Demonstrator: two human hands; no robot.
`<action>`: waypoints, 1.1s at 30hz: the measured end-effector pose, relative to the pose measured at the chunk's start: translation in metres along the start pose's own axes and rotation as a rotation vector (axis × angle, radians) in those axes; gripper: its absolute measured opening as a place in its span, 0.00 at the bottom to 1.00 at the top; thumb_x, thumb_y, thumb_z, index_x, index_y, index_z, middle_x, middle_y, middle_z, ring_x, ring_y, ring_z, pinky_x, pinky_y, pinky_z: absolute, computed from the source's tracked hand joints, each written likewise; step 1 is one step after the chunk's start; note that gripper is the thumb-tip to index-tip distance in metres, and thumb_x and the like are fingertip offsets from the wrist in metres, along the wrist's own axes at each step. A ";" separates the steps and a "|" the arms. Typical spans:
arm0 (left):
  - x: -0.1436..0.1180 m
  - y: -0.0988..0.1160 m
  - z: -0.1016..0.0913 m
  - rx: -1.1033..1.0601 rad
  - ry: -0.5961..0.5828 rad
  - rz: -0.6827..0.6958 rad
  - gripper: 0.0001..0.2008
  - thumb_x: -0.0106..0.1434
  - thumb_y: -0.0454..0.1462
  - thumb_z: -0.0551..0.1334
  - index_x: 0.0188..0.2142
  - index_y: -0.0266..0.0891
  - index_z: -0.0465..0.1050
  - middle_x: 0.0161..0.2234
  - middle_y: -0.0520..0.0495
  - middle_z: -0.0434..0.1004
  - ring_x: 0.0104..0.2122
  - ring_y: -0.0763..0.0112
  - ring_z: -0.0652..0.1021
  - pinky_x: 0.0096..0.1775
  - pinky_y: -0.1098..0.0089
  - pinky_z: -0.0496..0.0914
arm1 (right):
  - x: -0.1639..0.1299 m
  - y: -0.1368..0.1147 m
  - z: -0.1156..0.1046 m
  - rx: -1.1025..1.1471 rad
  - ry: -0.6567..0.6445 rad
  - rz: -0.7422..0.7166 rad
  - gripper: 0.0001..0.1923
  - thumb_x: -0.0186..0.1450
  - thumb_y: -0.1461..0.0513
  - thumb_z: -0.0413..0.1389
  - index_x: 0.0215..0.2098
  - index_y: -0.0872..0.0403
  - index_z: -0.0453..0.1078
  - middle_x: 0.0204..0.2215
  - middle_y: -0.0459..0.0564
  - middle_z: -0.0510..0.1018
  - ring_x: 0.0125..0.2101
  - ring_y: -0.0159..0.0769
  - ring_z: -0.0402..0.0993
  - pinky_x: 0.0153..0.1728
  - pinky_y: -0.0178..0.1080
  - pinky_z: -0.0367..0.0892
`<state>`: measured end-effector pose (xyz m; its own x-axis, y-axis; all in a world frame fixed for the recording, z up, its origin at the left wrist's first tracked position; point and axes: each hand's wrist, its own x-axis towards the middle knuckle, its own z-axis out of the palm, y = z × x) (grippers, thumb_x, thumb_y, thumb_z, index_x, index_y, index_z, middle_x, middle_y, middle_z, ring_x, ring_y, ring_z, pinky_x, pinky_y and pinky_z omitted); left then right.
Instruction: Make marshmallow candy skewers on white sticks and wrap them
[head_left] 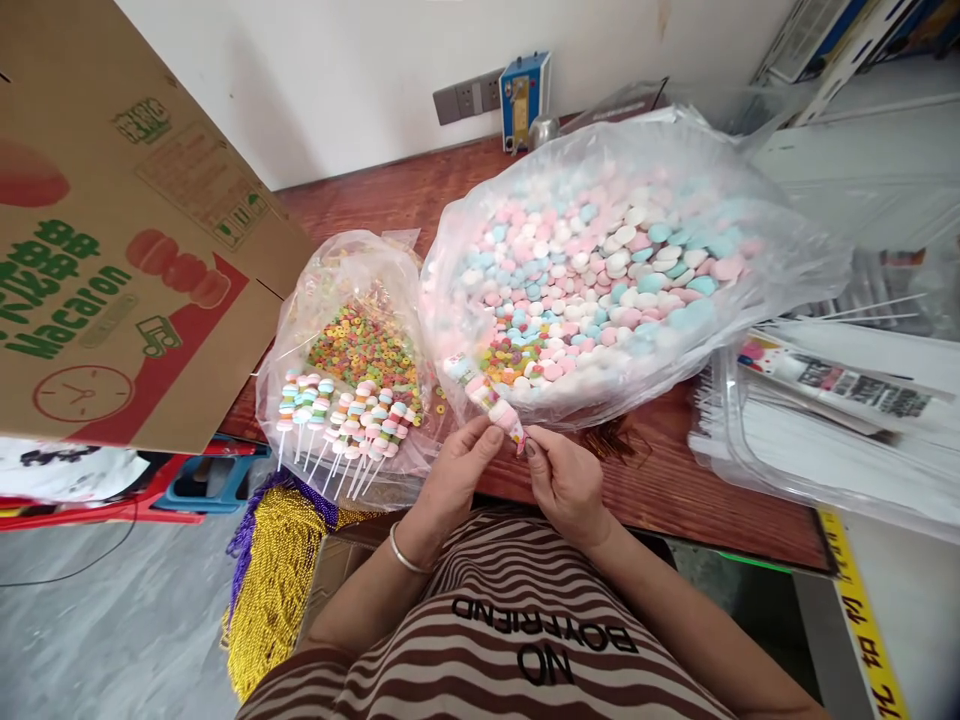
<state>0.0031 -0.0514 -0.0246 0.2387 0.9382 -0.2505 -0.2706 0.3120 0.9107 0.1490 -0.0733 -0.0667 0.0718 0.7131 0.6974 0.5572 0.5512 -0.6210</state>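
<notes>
Between my hands is a marshmallow skewer (491, 402) in a clear printed wrapper, tilted with its far end over the big bag. My left hand (459, 472) pinches its lower part between thumb and fingers. The fingers of my right hand (566, 482) are closed on the wrapper's near end. To the left, several finished marshmallow skewers (367, 425) with white sticks lie on a clear bag (281, 340) of small colourful candy rings (364, 345). Beyond my hands, a large open plastic bag (675, 150) holds pink, white and blue marshmallow discs (585, 280).
A large cardboard carton (217, 370) stands at the left. On the right, a clear plastic tray (720, 400) holds white sticks and a printed wrapper pack (840, 385). A blue device (525, 100) sits by the wall. Gold bead strands (277, 590) hang below the wooden table edge.
</notes>
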 end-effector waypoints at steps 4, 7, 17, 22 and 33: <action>0.005 -0.010 0.010 -0.123 0.140 -0.016 0.18 0.51 0.48 0.78 0.35 0.38 0.85 0.33 0.46 0.84 0.41 0.64 0.81 0.52 0.64 0.71 | 0.003 -0.009 0.003 0.339 -0.087 0.308 0.09 0.74 0.60 0.52 0.38 0.52 0.71 0.27 0.47 0.79 0.24 0.33 0.72 0.27 0.35 0.67; 0.011 -0.020 0.009 -0.216 0.096 -0.018 0.21 0.46 0.50 0.79 0.34 0.39 0.85 0.35 0.44 0.85 0.42 0.60 0.82 0.50 0.61 0.74 | 0.004 -0.017 0.006 0.957 -0.231 0.753 0.15 0.73 0.51 0.54 0.33 0.51 0.66 0.14 0.34 0.59 0.13 0.26 0.52 0.18 0.32 0.60; 0.027 -0.026 -0.008 -0.082 -0.033 0.066 0.15 0.46 0.46 0.80 0.24 0.40 0.81 0.33 0.44 0.83 0.49 0.53 0.81 0.52 0.57 0.75 | 0.003 -0.012 0.004 1.315 -0.309 1.058 0.22 0.64 0.44 0.64 0.37 0.52 0.67 0.17 0.34 0.64 0.14 0.23 0.55 0.18 0.31 0.65; 0.023 -0.045 -0.003 0.011 0.003 0.010 0.20 0.50 0.50 0.77 0.36 0.39 0.85 0.42 0.39 0.86 0.46 0.58 0.83 0.50 0.60 0.76 | -0.011 -0.013 0.010 1.395 -0.201 1.082 0.25 0.65 0.41 0.60 0.30 0.50 0.62 0.13 0.30 0.49 0.12 0.23 0.42 0.16 0.31 0.60; 0.025 -0.035 -0.006 -0.005 -0.037 0.018 0.14 0.53 0.45 0.77 0.30 0.40 0.80 0.32 0.50 0.82 0.34 0.68 0.83 0.45 0.63 0.78 | -0.034 0.045 -0.076 -0.748 -0.372 0.868 0.16 0.76 0.63 0.43 0.51 0.57 0.71 0.46 0.61 0.77 0.39 0.42 0.77 0.34 0.38 0.67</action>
<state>0.0125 -0.0382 -0.0645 0.2679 0.9377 -0.2213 -0.2803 0.2956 0.9133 0.2347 -0.1057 -0.0912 0.4857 0.8711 -0.0722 0.7921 -0.4736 -0.3851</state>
